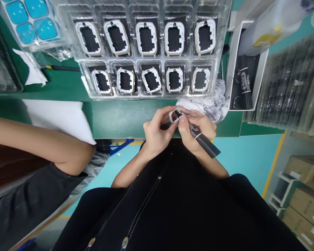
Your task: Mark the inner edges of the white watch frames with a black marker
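Left hand (156, 131) pinches a small white frame (171, 117); right hand (196, 131), curled round a black marker (207, 145), angles it inward; slipping fingers could smear the frame.

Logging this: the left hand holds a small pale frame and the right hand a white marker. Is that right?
Not quite: the marker is black, not white, as the head view shows. The left hand holds a small pale frame, the right hand the marker.
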`<state>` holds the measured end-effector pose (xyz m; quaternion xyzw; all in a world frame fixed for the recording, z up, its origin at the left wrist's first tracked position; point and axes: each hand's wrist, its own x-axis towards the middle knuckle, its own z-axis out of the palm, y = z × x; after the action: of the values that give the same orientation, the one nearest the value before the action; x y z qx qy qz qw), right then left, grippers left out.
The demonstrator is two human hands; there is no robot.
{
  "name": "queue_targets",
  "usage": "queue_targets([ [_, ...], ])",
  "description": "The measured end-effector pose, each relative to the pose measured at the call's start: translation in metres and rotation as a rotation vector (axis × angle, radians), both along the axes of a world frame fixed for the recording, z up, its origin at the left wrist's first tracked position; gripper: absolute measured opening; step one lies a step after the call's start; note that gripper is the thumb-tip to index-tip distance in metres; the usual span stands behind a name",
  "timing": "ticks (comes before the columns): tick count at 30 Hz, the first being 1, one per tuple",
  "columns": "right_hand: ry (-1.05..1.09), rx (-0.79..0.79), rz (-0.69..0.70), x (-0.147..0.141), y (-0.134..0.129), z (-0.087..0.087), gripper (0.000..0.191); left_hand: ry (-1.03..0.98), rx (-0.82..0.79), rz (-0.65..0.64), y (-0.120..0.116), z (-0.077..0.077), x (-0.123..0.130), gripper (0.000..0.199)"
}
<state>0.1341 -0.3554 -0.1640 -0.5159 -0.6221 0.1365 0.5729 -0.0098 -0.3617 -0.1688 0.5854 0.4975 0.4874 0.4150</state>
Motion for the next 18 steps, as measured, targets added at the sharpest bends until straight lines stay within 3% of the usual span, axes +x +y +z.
queue_targets([
  [18,0.041,-0.027,0.027,0.0005,0.0001,0.0071,0.014,-0.015,-0.093,-0.007,-0.0011,-0.0033,-0.0031,0.044],
])
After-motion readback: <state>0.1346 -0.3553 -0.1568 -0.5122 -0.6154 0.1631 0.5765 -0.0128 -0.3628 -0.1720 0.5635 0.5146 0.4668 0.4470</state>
